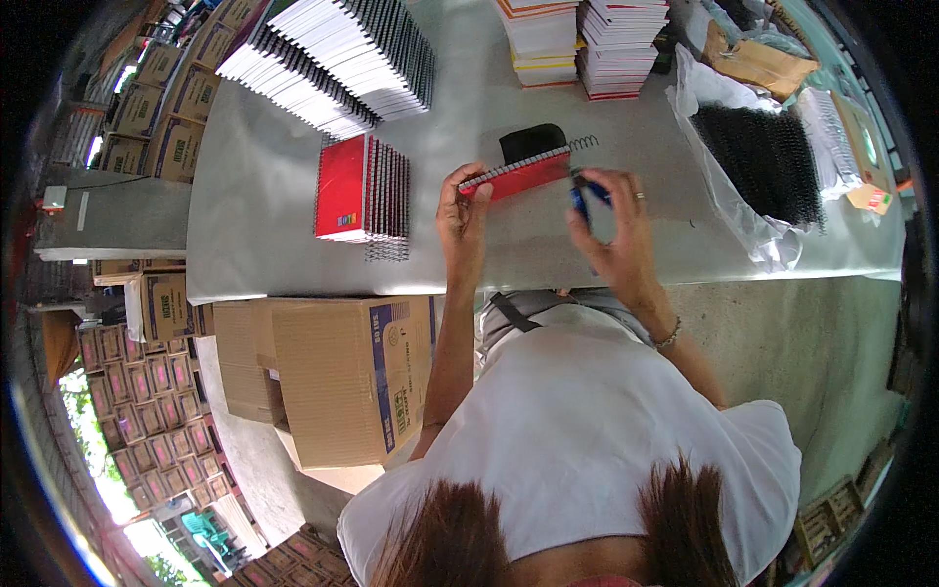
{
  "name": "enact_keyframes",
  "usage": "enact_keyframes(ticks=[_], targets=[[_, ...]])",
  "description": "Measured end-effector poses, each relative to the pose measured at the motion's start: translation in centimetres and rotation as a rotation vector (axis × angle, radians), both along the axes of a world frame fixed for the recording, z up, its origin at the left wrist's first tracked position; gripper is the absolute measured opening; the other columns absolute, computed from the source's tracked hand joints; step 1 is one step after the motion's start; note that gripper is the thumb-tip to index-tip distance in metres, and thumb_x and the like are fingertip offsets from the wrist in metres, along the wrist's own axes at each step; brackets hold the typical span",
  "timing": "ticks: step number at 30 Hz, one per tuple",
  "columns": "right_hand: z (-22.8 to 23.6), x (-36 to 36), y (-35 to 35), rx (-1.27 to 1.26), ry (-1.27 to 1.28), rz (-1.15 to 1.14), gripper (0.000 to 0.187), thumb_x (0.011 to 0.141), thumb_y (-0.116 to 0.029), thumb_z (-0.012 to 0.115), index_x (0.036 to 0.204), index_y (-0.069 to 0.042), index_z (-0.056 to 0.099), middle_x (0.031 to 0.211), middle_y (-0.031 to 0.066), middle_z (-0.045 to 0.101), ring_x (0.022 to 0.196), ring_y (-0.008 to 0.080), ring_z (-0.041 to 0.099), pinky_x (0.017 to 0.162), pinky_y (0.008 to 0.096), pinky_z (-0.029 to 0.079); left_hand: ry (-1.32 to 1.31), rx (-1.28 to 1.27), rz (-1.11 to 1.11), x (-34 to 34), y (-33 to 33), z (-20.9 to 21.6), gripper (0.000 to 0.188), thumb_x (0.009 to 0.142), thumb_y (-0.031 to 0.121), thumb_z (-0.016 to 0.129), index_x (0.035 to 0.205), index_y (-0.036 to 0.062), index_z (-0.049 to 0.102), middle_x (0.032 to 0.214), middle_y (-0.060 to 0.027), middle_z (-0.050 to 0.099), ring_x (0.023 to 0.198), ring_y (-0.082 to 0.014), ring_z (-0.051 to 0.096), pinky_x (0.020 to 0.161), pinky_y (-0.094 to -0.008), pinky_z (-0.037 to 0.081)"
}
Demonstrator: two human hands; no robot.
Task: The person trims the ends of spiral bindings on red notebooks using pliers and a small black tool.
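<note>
L hand (462,217) clamped on one end of red spiral notebook (526,178), spine up & away from body, prob. to steady it. R hand (621,233) clamped on blue-handled tool (579,201), apparently pliers, nr other end, where coil tail (585,142) sticks out, likely for access. Notebook over table (548,254), btwn red notebook stack (340,186) & black coils (758,161), prob. for easy reach.

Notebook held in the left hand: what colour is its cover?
The notebook cover is red, seen in the head view.
</note>
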State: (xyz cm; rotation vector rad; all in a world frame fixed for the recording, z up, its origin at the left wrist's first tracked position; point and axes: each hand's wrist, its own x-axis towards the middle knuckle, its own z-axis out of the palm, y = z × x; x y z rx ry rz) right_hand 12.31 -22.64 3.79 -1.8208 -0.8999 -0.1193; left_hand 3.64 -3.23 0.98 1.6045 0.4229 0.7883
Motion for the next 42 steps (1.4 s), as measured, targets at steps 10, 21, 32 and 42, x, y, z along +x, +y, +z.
enact_keyframes(ticks=[10, 21, 32, 42], targets=[[0.4, -4.3, 4.8, -0.08, -0.048, 0.144, 0.052, 0.08, -0.016, 0.077, 0.128, -0.011, 0.057, 0.119, 0.0125, 0.059, 0.109, 0.0348, 0.059, 0.093, 0.0457, 0.049, -0.086, -0.112, -0.101, 0.0, 0.0, 1.0, 0.02, 0.1, 0.008, 0.061, 0.118, 0.0007, 0.065, 0.099, -0.0026, 0.068, 0.085, -0.0061, 0.058, 0.074, -0.0212, 0.049], [0.0, -4.0, 6.0, -0.049, -0.163, 0.097, 0.049, 0.08, -0.022, 0.076, 0.124, -0.009, 0.058, 0.11, 0.0113, 0.057, 0.099, 0.0331, 0.06, 0.082, 0.0453, 0.049, -0.061, -0.007, -0.134, -0.6, 1.6, -1.1, 0.026, 0.1, -0.005, 0.051, 0.12, 0.0006, 0.066, 0.1, -0.0035, 0.069, 0.09, -0.0066, 0.062, 0.081, -0.0214, 0.051], [0.2, -4.5, 6.1, -0.027, -0.118, 0.12, 0.043, 0.082, -0.018, 0.075, 0.121, -0.006, 0.06, 0.1, 0.0106, 0.059, 0.084, 0.0301, 0.065, 0.071, 0.0404, 0.055, 0.036, 0.201, 0.049, -1.0, -0.2, 1.0, 0.031, 0.092, -0.011, 0.05, 0.114, 0.0004, 0.068, 0.102, -0.0102, 0.073, 0.089, -0.0135, 0.068, 0.08, -0.0267, 0.054], [5.2, -2.6, 3.9, 0.437, 1.554, 0.715, 0.033, 0.101, -0.028, 0.061, 0.122, -0.003, 0.053, 0.103, 0.0096, 0.062, 0.077, 0.0203, 0.068, 0.07, 0.0379, 0.057, 0.124, 0.332, 0.186, -1.6, -2.0, 2.8, 0.027, 0.092, -0.004, 0.059, 0.116, 0.0044, 0.068, 0.087, -0.0123, 0.071, 0.072, -0.0111, 0.063, 0.065, -0.0275, 0.051]])
